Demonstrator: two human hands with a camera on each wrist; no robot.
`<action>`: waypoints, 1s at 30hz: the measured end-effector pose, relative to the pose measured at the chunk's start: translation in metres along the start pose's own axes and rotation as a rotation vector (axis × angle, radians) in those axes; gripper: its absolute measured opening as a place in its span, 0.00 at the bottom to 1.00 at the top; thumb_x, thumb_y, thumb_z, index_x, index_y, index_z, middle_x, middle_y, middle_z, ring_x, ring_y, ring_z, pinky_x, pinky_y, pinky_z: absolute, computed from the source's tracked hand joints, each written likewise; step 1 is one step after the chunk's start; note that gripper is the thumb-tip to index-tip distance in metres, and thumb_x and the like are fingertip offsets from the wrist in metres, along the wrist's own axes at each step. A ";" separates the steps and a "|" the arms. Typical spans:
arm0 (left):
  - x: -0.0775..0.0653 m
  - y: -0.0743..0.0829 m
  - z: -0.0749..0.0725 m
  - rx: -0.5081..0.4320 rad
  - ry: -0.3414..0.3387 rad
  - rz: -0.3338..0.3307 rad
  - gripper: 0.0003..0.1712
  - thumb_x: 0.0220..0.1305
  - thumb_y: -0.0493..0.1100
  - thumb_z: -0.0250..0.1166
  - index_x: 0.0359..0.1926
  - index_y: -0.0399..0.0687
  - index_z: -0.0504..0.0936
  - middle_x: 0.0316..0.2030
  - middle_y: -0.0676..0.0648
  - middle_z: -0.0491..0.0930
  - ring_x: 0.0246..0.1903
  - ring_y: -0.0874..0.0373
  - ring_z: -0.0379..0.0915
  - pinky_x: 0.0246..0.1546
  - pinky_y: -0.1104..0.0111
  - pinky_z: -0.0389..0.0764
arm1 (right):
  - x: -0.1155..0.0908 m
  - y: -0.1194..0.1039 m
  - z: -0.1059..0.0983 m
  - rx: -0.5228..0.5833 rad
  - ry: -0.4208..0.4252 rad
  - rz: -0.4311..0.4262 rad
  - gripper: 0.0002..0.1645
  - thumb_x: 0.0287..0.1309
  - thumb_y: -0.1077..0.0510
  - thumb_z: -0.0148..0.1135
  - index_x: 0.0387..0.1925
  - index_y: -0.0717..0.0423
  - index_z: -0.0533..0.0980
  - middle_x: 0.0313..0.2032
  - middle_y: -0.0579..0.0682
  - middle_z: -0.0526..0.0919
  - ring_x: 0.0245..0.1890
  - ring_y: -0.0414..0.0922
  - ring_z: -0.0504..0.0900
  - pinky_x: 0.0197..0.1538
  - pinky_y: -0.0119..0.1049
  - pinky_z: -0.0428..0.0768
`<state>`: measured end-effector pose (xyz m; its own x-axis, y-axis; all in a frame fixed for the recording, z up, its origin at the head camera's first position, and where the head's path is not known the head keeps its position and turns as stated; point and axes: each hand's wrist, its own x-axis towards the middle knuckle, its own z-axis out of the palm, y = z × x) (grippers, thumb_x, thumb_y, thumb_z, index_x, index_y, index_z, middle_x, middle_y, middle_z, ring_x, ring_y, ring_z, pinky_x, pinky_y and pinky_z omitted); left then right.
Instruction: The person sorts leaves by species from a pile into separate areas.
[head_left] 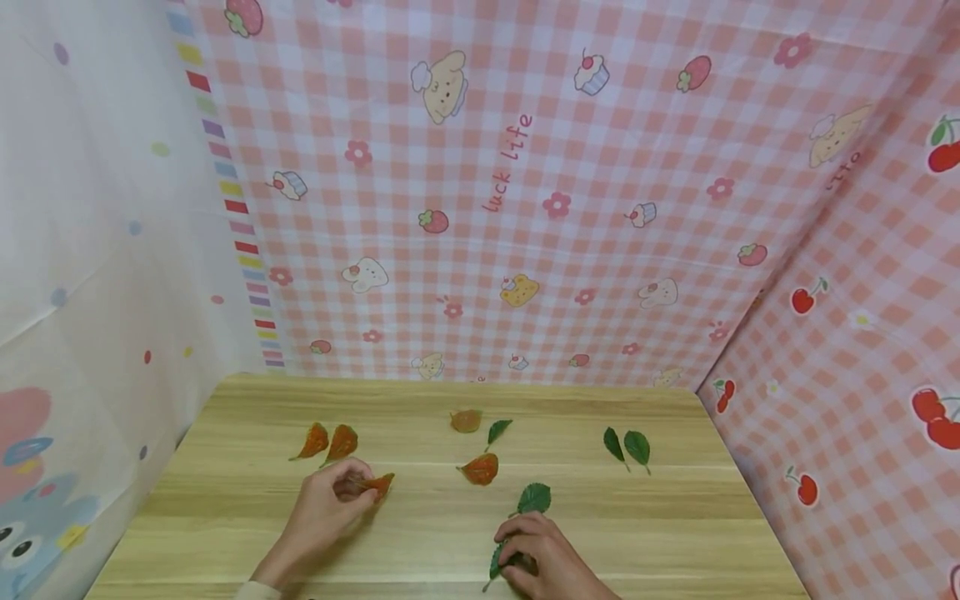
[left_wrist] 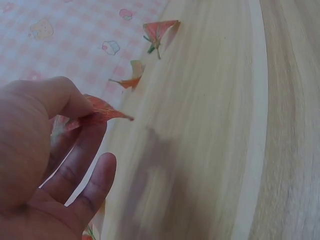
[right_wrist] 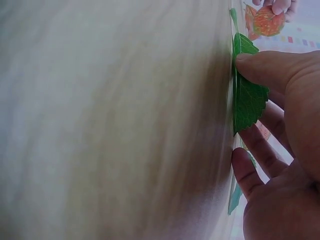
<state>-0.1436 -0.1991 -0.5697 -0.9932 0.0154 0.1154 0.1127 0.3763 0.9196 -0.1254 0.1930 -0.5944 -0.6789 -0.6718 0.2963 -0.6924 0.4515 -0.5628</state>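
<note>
My left hand (head_left: 330, 504) pinches an orange-red leaf (head_left: 382, 484) between thumb and fingers, held above the table. In the left wrist view that leaf (left_wrist: 102, 110) shows its stem end pointing right. Toward the front, my right hand (head_left: 546, 552) has its thumb and fingers on a green leaf (head_left: 495, 560) low at the tabletop. The right wrist view shows the thumb lying over this green leaf (right_wrist: 250, 95), with the fingers behind it. Just beyond the right hand lies another green leaf (head_left: 534, 497).
Two orange leaves (head_left: 342, 442) lie together at the left of the wooden table (head_left: 420, 542). Mid-table are a pale orange leaf (head_left: 467, 421), a small green leaf (head_left: 498, 431) and an orange leaf (head_left: 481, 469). Two green leaves (head_left: 637, 448) lie right. Patterned cloth (head_left: 480, 250) hangs behind.
</note>
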 end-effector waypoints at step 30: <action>0.006 -0.012 -0.005 0.191 0.207 0.030 0.09 0.68 0.36 0.82 0.46 0.50 0.92 0.39 0.52 0.95 0.38 0.70 0.86 0.41 0.75 0.86 | 0.001 0.001 0.001 0.016 0.004 0.008 0.06 0.73 0.59 0.78 0.39 0.43 0.90 0.56 0.44 0.90 0.56 0.44 0.83 0.61 0.42 0.81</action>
<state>-0.1510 -0.2081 -0.5777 -0.9600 -0.1532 0.2343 0.1153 0.5464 0.8296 -0.1260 0.1921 -0.5953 -0.6854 -0.6659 0.2946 -0.6828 0.4473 -0.5777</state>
